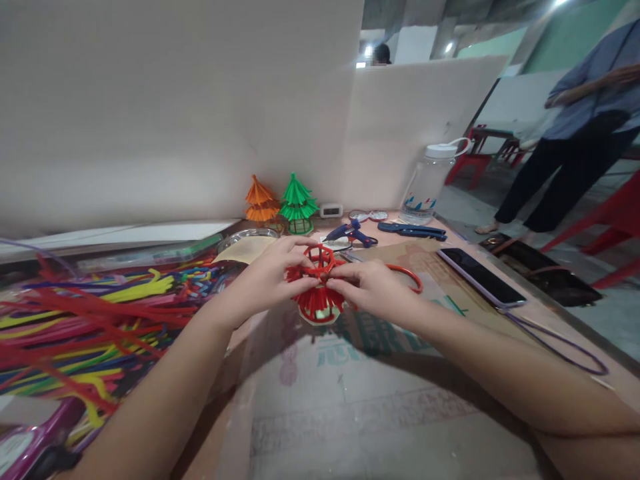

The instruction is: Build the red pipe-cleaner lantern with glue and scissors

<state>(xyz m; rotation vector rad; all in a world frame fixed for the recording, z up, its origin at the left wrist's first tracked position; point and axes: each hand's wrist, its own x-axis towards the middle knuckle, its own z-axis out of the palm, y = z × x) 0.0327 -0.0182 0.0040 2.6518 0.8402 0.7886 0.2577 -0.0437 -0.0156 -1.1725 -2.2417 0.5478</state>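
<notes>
Between my two hands stands a red pipe-cleaner tower (pixel 320 305), with an open ring frame on top, a fringed red tier below it and a pale round base on the cardboard. My left hand (pixel 274 275) grips its left side, thumb and fingers closed on the red fringe. From the right, my right hand (pixel 367 285) pinches at the upper tier with thumb and forefinger. The exact spot under the fingertips is partly hidden. A loose red pipe cleaner (pixel 411 275) curves out behind my right hand.
Bundles of coloured pipe cleaners (pixel 95 320) lie at left. Behind are orange (pixel 261 200) and green (pixel 299 203) towers, a blue glue gun (pixel 347 231), blue pliers (pixel 413 231) and a water bottle (pixel 427 183). A phone (pixel 481 277) lies right; a person (pixel 575 120) stands beyond.
</notes>
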